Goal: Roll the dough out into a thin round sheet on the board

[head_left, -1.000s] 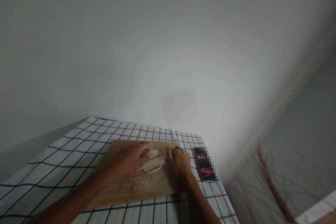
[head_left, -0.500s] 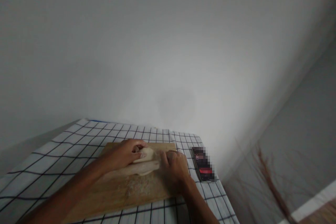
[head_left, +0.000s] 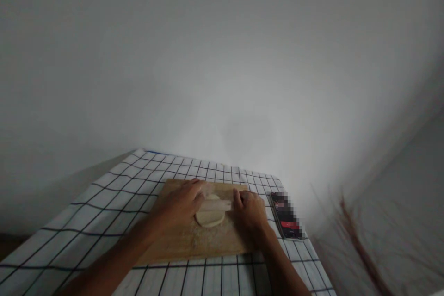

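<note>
A pale rolling pin (head_left: 215,205) lies across a round, flattened piece of dough (head_left: 210,219) on a wooden board (head_left: 173,245). My left hand (head_left: 189,198) is closed around the pin's left end, which it hides. At the other end, my right hand (head_left: 250,208) has its fingers curled on the pin. Dough shows both above and below the pin. Loose flour is scattered over the board just in front of the dough.
Under the board is a white tablecloth with dark grid lines (head_left: 114,203). A dark flat item with a red band (head_left: 286,224), partly pixelated, lies right of the board. The wall rises behind the table; thin brown branches (head_left: 354,236) stand beyond its right edge.
My left hand has moved off the dough onto the rolling pin's left end. The pin now lies level across the dough's middle. The camera view has shifted, so the table appears farther right.
</note>
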`<state>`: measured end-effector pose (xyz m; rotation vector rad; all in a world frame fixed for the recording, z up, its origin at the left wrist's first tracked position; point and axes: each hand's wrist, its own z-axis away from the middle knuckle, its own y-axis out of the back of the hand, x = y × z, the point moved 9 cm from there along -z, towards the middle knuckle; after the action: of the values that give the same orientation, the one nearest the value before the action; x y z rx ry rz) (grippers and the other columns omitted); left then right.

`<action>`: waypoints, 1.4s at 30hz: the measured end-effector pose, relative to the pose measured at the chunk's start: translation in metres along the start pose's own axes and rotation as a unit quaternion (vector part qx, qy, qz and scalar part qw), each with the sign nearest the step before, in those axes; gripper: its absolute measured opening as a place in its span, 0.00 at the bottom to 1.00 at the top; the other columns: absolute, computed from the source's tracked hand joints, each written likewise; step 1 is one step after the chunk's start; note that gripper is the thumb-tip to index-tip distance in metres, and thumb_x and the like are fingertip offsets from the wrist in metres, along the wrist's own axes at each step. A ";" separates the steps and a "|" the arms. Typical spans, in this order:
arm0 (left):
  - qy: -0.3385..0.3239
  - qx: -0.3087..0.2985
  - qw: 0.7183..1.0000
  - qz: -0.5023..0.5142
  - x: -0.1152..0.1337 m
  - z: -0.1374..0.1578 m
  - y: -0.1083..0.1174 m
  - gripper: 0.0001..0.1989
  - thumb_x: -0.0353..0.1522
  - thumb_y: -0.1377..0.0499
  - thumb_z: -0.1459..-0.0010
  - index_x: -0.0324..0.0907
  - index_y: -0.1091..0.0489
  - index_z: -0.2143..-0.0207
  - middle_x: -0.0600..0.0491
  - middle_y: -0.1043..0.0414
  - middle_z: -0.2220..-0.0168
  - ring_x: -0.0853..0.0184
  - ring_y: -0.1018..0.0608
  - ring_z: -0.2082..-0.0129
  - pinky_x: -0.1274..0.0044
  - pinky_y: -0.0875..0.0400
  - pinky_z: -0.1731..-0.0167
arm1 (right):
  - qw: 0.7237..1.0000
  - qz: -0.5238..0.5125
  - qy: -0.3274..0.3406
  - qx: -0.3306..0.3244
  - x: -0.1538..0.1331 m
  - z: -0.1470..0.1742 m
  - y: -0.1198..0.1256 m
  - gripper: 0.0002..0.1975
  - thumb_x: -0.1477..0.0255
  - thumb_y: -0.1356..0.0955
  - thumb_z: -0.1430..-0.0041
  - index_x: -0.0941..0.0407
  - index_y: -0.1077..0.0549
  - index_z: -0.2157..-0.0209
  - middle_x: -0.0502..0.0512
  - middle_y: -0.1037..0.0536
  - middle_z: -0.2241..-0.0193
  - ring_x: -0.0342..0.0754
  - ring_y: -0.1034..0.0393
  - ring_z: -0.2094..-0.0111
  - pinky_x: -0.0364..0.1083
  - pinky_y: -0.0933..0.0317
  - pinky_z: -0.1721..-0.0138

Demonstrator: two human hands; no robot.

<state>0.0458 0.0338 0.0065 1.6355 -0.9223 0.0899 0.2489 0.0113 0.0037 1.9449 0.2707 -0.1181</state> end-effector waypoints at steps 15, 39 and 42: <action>-0.067 0.031 0.974 -0.214 0.027 0.047 -0.021 0.24 0.34 0.55 0.29 0.35 0.35 0.37 0.37 0.34 0.35 0.48 0.33 0.34 0.53 0.43 0.33 | 0.991 -0.052 0.123 0.010 -0.017 0.043 0.014 0.18 0.70 0.43 0.25 0.53 0.22 0.52 0.57 0.24 0.42 0.53 0.37 0.36 0.55 0.42 0.35; -0.057 0.062 0.941 -0.327 0.007 0.040 -0.018 0.16 0.27 0.50 0.33 0.37 0.26 0.49 0.34 0.36 0.35 0.42 0.34 0.34 0.46 0.37 0.40 | 0.984 -0.006 0.160 -0.083 -0.022 -0.034 -0.026 0.22 0.65 0.44 0.25 0.53 0.26 0.42 0.58 0.28 0.38 0.55 0.41 0.33 0.59 0.45 0.34; -0.066 0.058 0.946 -0.312 0.016 0.040 -0.016 0.16 0.28 0.49 0.34 0.34 0.27 0.49 0.32 0.35 0.36 0.42 0.33 0.34 0.48 0.37 0.38 | 0.986 -0.035 0.157 -0.046 -0.016 -0.021 -0.023 0.22 0.67 0.44 0.25 0.55 0.26 0.41 0.58 0.27 0.39 0.54 0.40 0.33 0.58 0.45 0.34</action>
<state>0.0503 -0.0089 -0.0098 1.9923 -0.4631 -0.4130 0.2269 0.0372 -0.0054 1.8593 0.5426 0.1548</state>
